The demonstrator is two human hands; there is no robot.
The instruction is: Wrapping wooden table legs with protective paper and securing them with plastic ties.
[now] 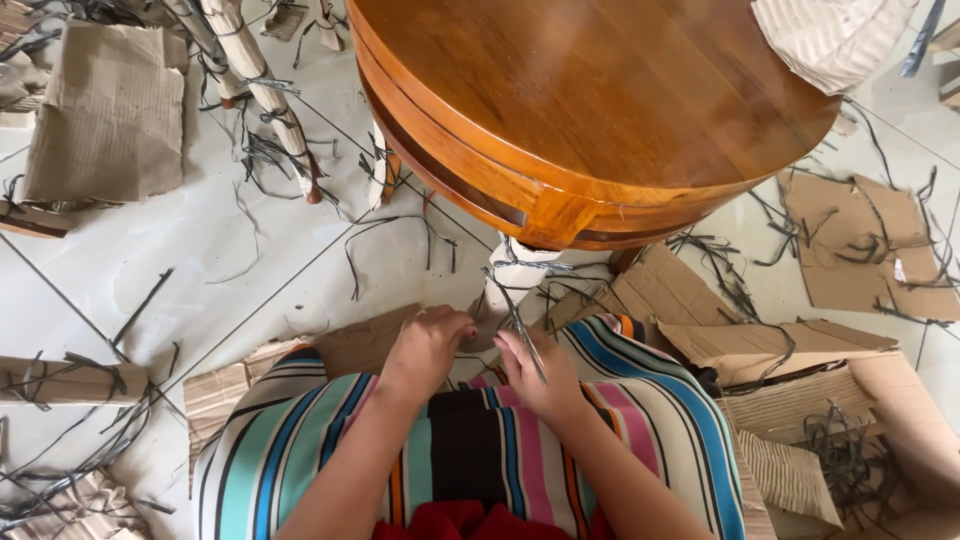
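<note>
A pale tiled floor [230, 250] littered with cardboard scraps and dark strapping surrounds a round wooden table [600, 90]. Just below its edge stands a paper-wrapped table leg [518, 275], directly ahead of both hands. The left hand [428, 345] curls loosely against the leg's base. The right hand [535, 375] pinches a dark strap [520, 325] running up the leg. Both forearms reach forward over a striped lap.

One round wooden table [590, 90]; under it one wrapped leg [515, 275]; left of it two more wrapped legs [262, 80].
</note>
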